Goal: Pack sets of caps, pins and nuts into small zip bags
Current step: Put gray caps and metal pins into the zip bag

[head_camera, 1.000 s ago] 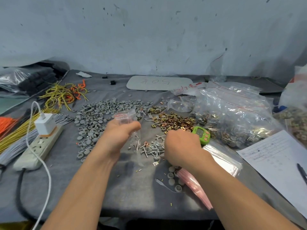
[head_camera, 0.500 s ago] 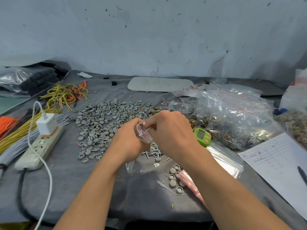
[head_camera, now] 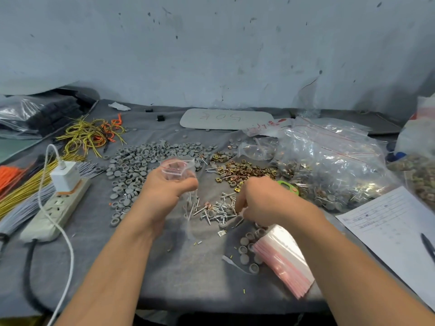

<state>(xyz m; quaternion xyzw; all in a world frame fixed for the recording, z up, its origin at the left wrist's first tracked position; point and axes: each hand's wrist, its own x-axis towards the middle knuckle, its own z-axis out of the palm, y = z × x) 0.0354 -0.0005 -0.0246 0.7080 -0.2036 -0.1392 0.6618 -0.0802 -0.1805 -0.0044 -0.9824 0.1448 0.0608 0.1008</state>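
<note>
My left hand grips a small clear zip bag with its red-lined mouth held open upward; a few pins show through its lower part. My right hand is lowered with curled fingers at the heap of silver pins; whether the fingertips hold a pin is hidden. Grey caps lie spread behind my left hand. Brass nuts lie behind my right hand. A stack of empty zip bags sits under my right forearm, with a few caps beside it.
Large clear bags of packed sets fill the right. A paper sheet with a pen lies at the right edge. A power strip with a white charger and cable sits left, beside wire bundles. A green timer peeks behind my right hand.
My right hand left the bag's mouth and dropped down to the pin heap. My left hand stayed raised, still holding the bag with its mouth open.
</note>
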